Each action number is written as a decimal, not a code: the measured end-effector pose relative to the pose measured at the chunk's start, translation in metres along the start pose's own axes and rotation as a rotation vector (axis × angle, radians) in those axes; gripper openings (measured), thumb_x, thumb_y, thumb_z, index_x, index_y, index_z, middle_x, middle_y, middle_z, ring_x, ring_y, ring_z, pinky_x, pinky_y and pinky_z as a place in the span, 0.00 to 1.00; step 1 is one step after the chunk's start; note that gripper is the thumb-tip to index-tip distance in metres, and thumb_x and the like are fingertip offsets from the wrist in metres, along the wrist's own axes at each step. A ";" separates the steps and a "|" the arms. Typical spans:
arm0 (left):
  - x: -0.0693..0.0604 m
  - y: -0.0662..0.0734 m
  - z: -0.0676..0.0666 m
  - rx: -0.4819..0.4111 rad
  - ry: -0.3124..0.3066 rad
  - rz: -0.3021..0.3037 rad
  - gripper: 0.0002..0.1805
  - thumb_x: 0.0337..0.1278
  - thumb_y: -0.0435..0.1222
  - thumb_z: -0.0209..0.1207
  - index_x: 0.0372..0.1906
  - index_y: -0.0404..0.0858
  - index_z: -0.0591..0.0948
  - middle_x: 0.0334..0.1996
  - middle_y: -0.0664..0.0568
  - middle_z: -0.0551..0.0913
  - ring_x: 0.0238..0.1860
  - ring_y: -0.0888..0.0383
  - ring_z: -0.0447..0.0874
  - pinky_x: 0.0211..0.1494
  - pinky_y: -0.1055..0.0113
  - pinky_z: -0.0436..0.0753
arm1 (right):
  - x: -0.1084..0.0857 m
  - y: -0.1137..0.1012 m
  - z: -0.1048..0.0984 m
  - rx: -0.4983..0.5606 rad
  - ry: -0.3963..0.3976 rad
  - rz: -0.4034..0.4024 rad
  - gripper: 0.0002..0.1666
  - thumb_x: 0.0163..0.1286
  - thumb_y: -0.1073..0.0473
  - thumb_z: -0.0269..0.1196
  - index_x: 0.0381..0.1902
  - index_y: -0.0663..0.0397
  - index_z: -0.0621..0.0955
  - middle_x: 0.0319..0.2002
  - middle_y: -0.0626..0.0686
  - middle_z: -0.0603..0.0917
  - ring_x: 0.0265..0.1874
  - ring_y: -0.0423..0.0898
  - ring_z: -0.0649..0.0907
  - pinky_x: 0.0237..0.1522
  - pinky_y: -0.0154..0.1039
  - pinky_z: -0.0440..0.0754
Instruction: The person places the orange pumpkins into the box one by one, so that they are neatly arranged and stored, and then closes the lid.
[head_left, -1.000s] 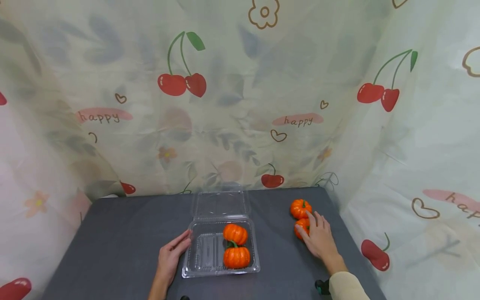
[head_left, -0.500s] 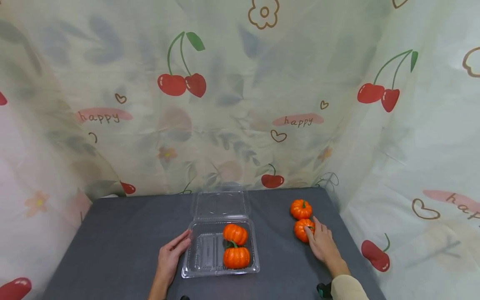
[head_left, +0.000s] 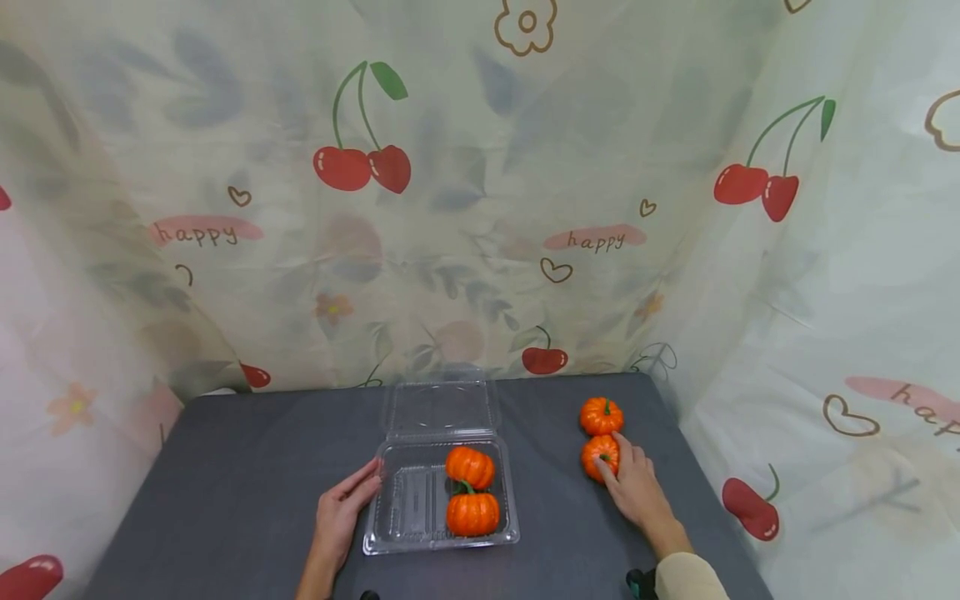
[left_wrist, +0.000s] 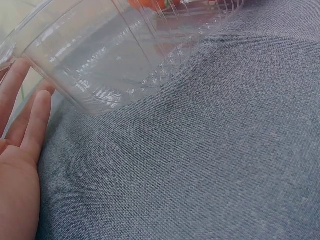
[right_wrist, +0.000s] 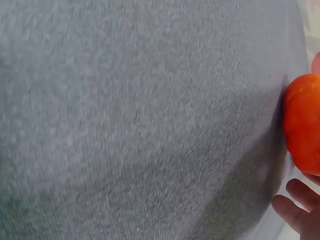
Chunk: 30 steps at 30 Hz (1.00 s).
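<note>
In the head view, my left hand [head_left: 342, 510] touches the left side of a clear plastic clamshell box [head_left: 408, 546], its fingers fairly straight. Two small orange pumpkins sit in the box's right half, a rear pumpkin [head_left: 470, 467] and a front pumpkin [head_left: 472, 515]; the left half holds nothing. At the right, my right hand [head_left: 637, 492] grips another small pumpkin [head_left: 594, 454] between thumb and fingers. Just behind it a similar pumpkin [head_left: 602, 415] rests on the table. The right wrist view shows the gripped pumpkin [right_wrist: 304, 122] at its edge, with fingertips beside it.
The box's transparent lid [head_left: 441, 408] stands open toward the back. A dark grey cloth covers the table [head_left: 247, 475]. Patterned curtains [head_left: 450, 250] with cherries hang behind and at both sides.
My right hand has drawn back, then closed around the nearer right-hand pumpkin, which has shifted slightly left. The left hand and the box have stayed in place.
</note>
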<state>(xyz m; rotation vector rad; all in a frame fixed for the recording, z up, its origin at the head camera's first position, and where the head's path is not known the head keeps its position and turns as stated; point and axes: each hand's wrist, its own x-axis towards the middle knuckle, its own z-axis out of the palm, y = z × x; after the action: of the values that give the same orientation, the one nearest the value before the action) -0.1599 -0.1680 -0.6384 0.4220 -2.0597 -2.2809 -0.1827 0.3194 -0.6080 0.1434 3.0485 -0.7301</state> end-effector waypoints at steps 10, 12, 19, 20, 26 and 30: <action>0.000 0.001 0.001 0.008 -0.001 -0.018 0.28 0.57 0.41 0.72 0.63 0.37 0.82 0.53 0.60 0.88 0.48 0.74 0.88 0.52 0.78 0.86 | 0.000 -0.019 0.001 0.013 -0.003 -0.028 0.41 0.77 0.38 0.55 0.79 0.47 0.59 0.67 0.69 0.65 0.66 0.70 0.69 0.65 0.70 0.72; 0.000 0.001 0.001 0.003 -0.002 -0.017 0.29 0.57 0.41 0.72 0.63 0.36 0.82 0.53 0.59 0.88 0.49 0.74 0.88 0.52 0.78 0.86 | -0.001 -0.023 0.002 0.016 -0.006 -0.031 0.41 0.77 0.37 0.55 0.79 0.46 0.60 0.68 0.69 0.64 0.66 0.70 0.70 0.65 0.70 0.72; 0.000 0.001 0.001 0.004 0.009 -0.015 0.28 0.58 0.39 0.72 0.63 0.35 0.82 0.54 0.57 0.88 0.48 0.74 0.88 0.51 0.77 0.86 | -0.003 -0.031 0.002 0.017 0.003 -0.045 0.39 0.79 0.30 0.44 0.79 0.41 0.62 0.71 0.66 0.64 0.68 0.67 0.71 0.64 0.71 0.73; 0.000 0.001 0.001 0.005 0.009 -0.011 0.28 0.58 0.39 0.71 0.63 0.35 0.82 0.54 0.56 0.88 0.48 0.74 0.88 0.51 0.77 0.86 | -0.003 -0.032 0.002 0.023 0.011 -0.056 0.38 0.80 0.30 0.44 0.78 0.40 0.64 0.71 0.65 0.65 0.68 0.67 0.71 0.64 0.71 0.73; -0.001 0.002 0.001 -0.009 -0.002 -0.006 0.28 0.58 0.39 0.72 0.63 0.36 0.82 0.55 0.53 0.87 0.49 0.74 0.88 0.52 0.77 0.86 | -0.004 -0.039 0.000 0.027 0.075 -0.141 0.23 0.83 0.45 0.49 0.69 0.40 0.74 0.67 0.64 0.72 0.64 0.66 0.75 0.66 0.67 0.74; 0.000 0.002 0.001 -0.007 0.002 -0.013 0.28 0.57 0.40 0.72 0.63 0.36 0.82 0.56 0.53 0.87 0.49 0.74 0.87 0.52 0.77 0.86 | -0.003 -0.046 -0.001 0.015 0.107 -0.189 0.19 0.81 0.52 0.54 0.66 0.41 0.77 0.63 0.62 0.75 0.59 0.65 0.78 0.63 0.65 0.77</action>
<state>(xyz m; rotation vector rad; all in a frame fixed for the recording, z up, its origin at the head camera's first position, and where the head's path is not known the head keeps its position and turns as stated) -0.1602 -0.1670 -0.6365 0.4387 -2.0534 -2.2928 -0.1836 0.2784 -0.5864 -0.1108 3.1910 -0.7785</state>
